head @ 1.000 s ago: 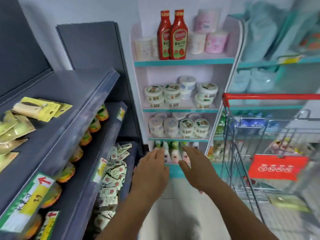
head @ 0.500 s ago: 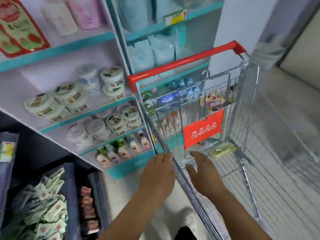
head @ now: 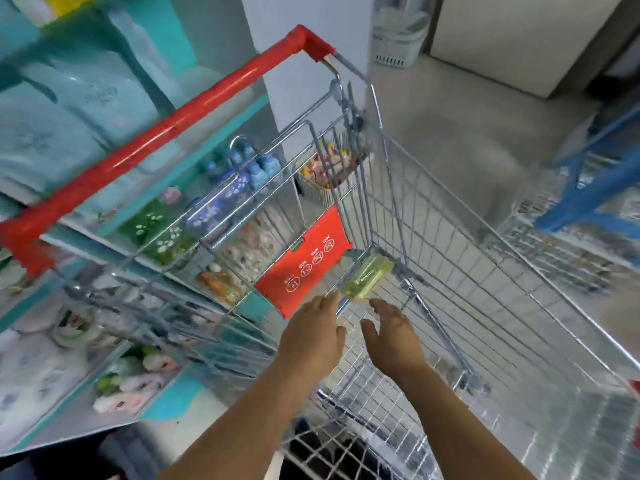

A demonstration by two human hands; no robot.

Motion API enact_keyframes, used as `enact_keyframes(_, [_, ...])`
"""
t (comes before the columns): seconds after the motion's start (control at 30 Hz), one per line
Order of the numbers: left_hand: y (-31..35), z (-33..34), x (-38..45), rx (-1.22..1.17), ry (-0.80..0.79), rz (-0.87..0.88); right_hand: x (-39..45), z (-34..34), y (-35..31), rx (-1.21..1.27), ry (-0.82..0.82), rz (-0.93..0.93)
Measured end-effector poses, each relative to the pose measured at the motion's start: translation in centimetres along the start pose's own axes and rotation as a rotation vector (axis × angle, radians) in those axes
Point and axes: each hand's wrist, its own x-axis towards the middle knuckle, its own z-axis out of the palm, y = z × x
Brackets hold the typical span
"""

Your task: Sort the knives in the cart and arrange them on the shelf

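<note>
A wire shopping cart [head: 460, 258] with a red handle bar [head: 166, 129] fills the middle of the head view. On its floor near the handle end lies one yellow-green packet [head: 367, 279], blurred, beside the red warning flap [head: 304, 263]. My left hand [head: 311, 337] and my right hand [head: 393, 337] reach into the basket side by side, fingers straight and spread, holding nothing. Their fingertips are just short of the packet.
A teal-and-white shelf unit [head: 114, 216] with bottles, jars and packs stands close on the left of the cart. Grey floor [head: 485, 109] lies beyond the cart, with a white bin [head: 398, 32] at the back and a blue rack [head: 588, 181] on the right.
The view has swung from the dark knife shelf on the left down into the cart. Both hands have moved from in front of the shelves into the basket, towards the packet.
</note>
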Motion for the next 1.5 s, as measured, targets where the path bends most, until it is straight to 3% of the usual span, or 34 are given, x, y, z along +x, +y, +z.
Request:
enact_keyframes(0.4, [-2.8, 8.5, 14.3, -0.004, -0.256, 0.027, 10.7, 3.7, 5.4, 0.122, 0.038, 0.314])
enact_keyframes(0.6, [-3.3, 12.9, 20.0, -0.023, -0.264, 0.054, 16.2, 6.7, 7.6, 0.121, 0.032, 0.401])
enact_keyframes(0.83, [-3.5, 17.4, 23.2, -0.066, -0.154, -0.009, 20.9, 9.1, 9.4, 0.099, -0.072, 0.433])
enact_keyframes(1.03, [-4.2, 20.6, 23.8, -0.311, -0.059, 0.119, 23.5, 10.2, 9.7, 0.275, 0.103, 0.627])
enact_keyframes(1.17, [-4.9, 20.9, 24.0, -0.452, 0.015, -0.019, 23.7, 10.9, 9.8, 0.328, 0.156, 0.657])
enact_keyframes(1.37, [-4.7, 21.3, 25.2, -0.399, -0.100, -0.140, 24.2, 12.0, 9.9, 0.323, 0.165, 0.654])
enact_keyframes(1.5, [-4.7, 21.6, 24.9, -0.210, -0.154, -0.072, 24.2, 12.0, 10.5, 0.311, 0.167, 0.652])
